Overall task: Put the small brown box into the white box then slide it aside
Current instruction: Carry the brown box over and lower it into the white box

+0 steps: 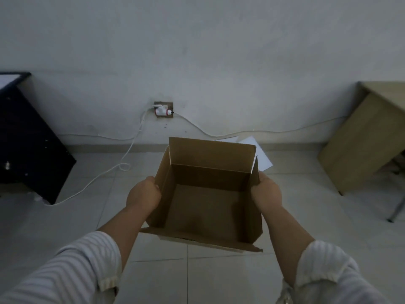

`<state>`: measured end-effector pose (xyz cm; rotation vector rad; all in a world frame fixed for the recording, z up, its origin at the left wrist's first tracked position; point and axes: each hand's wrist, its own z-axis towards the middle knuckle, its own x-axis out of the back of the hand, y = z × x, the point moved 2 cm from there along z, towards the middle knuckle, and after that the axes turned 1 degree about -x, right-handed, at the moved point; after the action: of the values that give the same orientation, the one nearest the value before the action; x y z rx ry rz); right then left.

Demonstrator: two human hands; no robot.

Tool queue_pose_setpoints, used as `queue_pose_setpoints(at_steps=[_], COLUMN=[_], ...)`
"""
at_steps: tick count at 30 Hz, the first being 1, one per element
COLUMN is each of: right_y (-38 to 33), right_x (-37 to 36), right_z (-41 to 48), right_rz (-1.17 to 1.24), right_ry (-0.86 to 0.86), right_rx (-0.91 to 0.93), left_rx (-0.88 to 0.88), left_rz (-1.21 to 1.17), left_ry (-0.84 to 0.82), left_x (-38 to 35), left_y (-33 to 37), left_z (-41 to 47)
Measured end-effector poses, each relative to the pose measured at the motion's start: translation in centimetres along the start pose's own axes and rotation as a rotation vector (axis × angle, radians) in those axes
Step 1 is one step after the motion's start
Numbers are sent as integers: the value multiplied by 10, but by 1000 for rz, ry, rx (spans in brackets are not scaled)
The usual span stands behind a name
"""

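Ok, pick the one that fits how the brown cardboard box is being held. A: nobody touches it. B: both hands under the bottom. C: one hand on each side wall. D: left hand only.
C: the left hand grips the left wall of the brown cardboard box and the right hand grips its right wall.

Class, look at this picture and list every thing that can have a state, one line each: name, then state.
brown box: open, flaps up, empty, held above the floor.
left hand: grip closed on the box's left wall.
right hand: grip closed on the box's right wall.
plug: plugged into the wall socket.
white cable: slack, looped on the floor.
white sheets: lying flat behind the box.
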<state>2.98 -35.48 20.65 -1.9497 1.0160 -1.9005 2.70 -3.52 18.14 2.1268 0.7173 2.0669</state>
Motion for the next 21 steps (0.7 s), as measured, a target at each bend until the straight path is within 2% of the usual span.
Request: queue_pose_setpoints(at_steps=[4,9,16,21], right_y=[-1,20,58,72], right_x=[26,38,51,39], right_z=[29,106,227,286], right_rz=[-8,10,-15,19], right_ry=[22,-5,-180,-243], right_rx=[58,108,186,168], left_rx=[8,74,242,321], left_rz=[-34,-59,-119,-137], left_ry=[65,94,114,113], left_x=[8,-19,-81,-116], left_y=[31,83,156,184], left_z=[16,46,84,115])
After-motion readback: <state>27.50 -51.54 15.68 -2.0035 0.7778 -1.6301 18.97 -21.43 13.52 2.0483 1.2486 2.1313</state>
